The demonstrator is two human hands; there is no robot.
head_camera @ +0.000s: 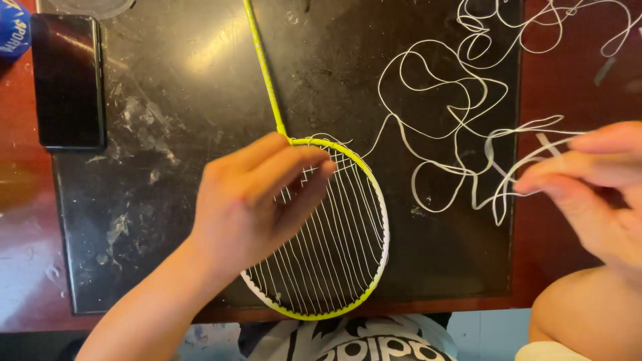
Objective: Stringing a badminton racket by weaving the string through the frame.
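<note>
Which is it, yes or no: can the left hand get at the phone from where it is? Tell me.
Probably yes. The left hand rests on the racket head; only bare dark mat lies between it and the phone.

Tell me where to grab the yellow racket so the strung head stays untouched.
Grip the thin yellow shaft just above where it joins the racket head, coming from the left side. It lies flat and bare on the black mat, while the left hand covers the strings and loose string lies to the right.

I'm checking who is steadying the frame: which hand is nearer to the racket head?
Left. The left hand lies flat on the racket head, covering its strings. The right hand is off to the side, apart from it, pinching the loose white string.
</note>
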